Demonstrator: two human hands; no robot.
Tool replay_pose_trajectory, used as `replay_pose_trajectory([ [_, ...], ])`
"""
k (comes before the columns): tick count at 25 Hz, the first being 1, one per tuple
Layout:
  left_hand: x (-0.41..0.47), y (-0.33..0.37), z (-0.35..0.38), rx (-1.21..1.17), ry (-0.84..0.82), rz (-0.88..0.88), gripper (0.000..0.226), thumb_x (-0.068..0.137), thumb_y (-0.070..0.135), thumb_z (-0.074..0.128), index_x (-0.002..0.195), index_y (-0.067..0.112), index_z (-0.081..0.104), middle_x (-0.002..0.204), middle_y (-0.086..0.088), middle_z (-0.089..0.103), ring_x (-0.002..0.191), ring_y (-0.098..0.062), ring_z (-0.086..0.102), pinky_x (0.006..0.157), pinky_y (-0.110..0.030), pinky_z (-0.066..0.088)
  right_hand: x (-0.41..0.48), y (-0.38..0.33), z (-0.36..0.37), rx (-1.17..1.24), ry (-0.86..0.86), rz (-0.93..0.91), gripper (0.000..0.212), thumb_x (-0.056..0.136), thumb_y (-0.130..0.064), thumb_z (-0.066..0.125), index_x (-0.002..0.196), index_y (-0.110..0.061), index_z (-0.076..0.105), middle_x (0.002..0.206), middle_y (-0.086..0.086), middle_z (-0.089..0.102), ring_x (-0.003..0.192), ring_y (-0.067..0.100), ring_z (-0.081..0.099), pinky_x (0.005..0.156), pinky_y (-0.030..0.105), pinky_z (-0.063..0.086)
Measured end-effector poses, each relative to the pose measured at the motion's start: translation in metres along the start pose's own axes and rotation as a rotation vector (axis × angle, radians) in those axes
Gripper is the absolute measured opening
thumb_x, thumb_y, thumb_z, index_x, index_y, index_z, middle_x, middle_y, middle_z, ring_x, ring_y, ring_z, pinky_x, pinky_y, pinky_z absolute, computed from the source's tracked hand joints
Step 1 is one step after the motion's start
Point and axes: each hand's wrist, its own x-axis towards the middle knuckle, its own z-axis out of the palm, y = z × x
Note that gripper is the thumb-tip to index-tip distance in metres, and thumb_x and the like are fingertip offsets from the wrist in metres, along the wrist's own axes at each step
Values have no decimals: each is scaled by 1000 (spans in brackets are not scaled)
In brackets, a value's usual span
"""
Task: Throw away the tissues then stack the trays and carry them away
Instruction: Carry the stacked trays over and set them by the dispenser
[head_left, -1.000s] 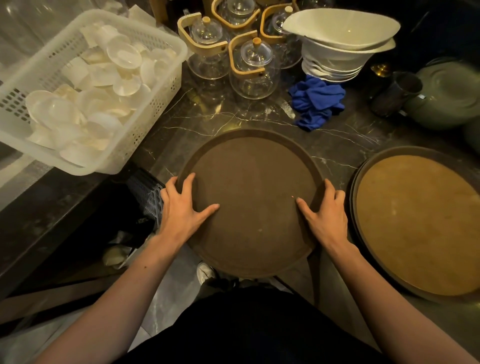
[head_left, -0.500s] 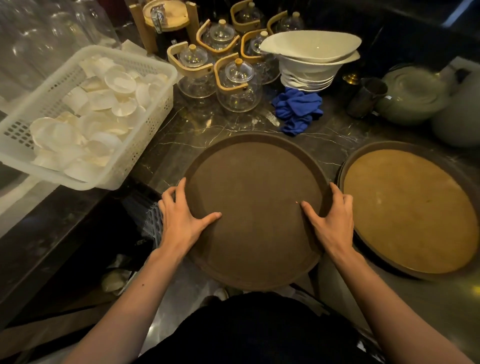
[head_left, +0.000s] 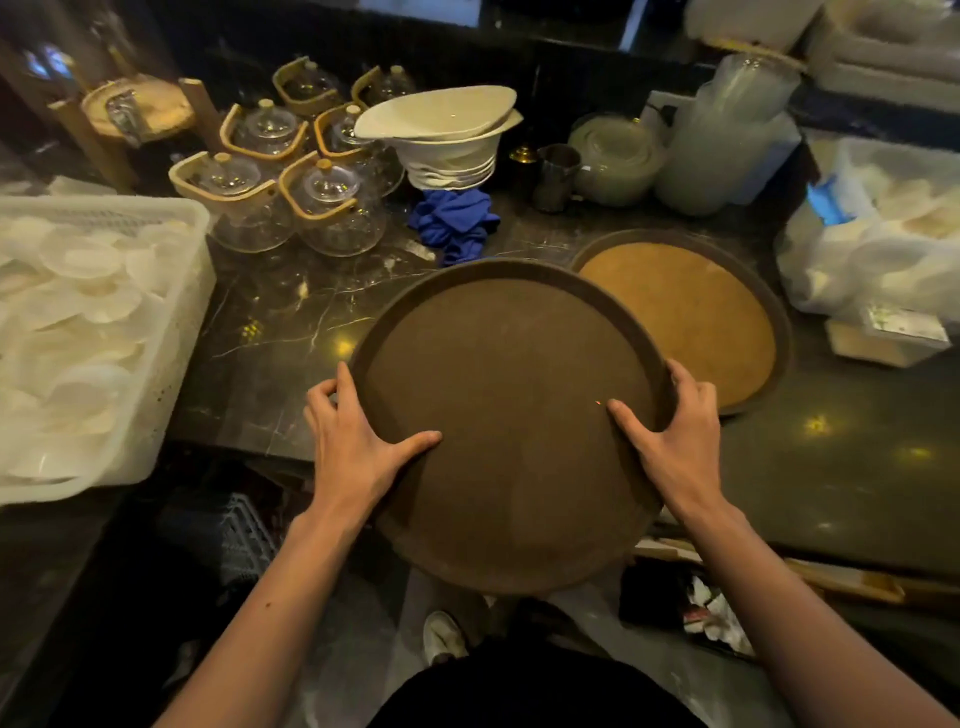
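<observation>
A round dark brown tray (head_left: 509, 374) is held in front of me, lifted and tilted, its far rim overlapping the second tray. My left hand (head_left: 358, 436) grips its left rim, thumb on the tray's top. My right hand (head_left: 670, 431) grips the right rim the same way. The second round tray (head_left: 691, 312), with a lighter tan surface, lies flat on the dark marble counter to the right. Crumpled white tissues (head_left: 717, 618) show in a dark bin below the counter edge at the right.
A white plastic basket (head_left: 156, 332) of small white dishes stands at the left. Glass teapots (head_left: 317, 208), stacked white bowls (head_left: 447, 145), a blue cloth (head_left: 452, 223), a metal cup (head_left: 556, 176) and plastic containers (head_left: 727, 135) line the back. White bags (head_left: 872, 249) sit at the right.
The dark tray has moved up and to the right in both hands, and its far edge now covers part of the tan tray. My view has shifted right.
</observation>
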Motion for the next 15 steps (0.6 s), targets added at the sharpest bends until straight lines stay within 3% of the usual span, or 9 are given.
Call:
replay_pose_trajectory([
  [7,-10,61,41,-33,-149,155,132,51,57,86,153,10,15,136,-11,26,125,-26,24,109,-41,29,-25,53,-60,-27,135,146,81,78,-47,77,144,-16,42,123,8,46,111,23,52,90,31,43],
  [15,-14,131,105,-21,-206,172,132,52,54,87,153,11,14,138,-11,26,128,-26,25,108,-40,29,2,122,-104,7,179,214,80,78,-45,79,143,-15,44,123,9,47,108,20,52,86,28,41],
])
